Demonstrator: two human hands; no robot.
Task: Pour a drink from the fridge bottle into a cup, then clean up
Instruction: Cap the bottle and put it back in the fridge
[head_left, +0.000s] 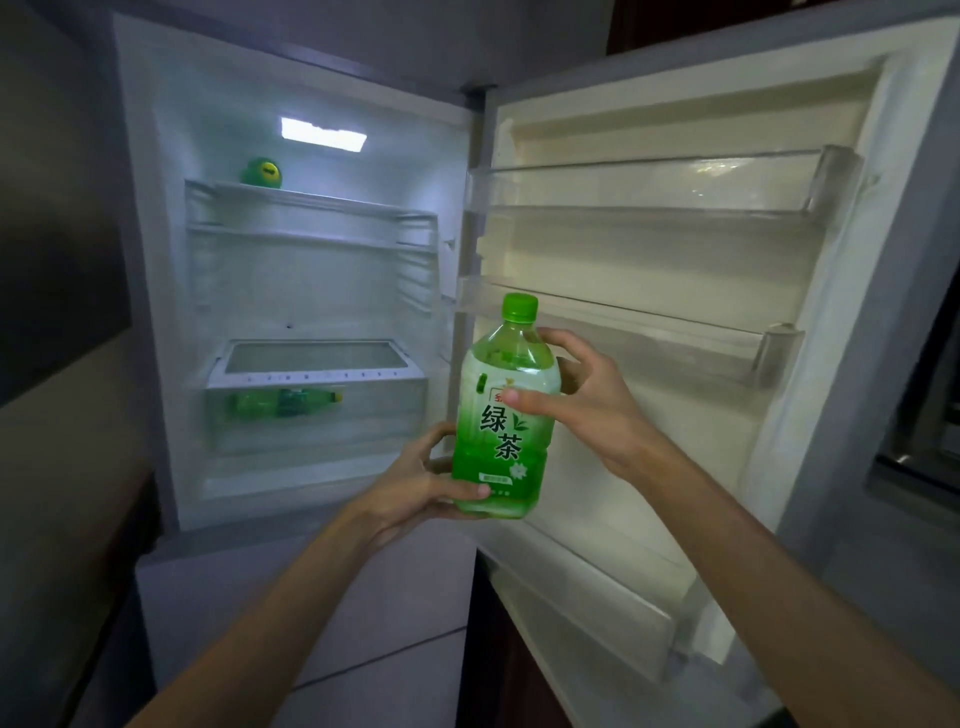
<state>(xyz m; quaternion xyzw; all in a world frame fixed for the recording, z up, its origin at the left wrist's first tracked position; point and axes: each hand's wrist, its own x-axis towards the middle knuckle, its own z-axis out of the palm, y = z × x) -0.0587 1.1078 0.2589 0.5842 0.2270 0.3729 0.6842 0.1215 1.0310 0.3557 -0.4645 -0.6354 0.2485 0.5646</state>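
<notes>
In front of an open white fridge (171, 312), a clear plastic green-tea bottle (501, 415) is standing almost upright, long axis vertical, green screw cap (520, 306) pointing to twelve o'clock. The left hand (431, 483) is curling round its base at seven o'clock; the right hand (587, 400) is clasping its shoulder at three o'clock. Seemingly full, it is probably handling heavy, cold-slick and squeezable, so base and shoulder suit gripping.

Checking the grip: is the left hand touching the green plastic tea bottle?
Touching. Head view: left hand cups the green plastic tea bottle at its base.
</notes>
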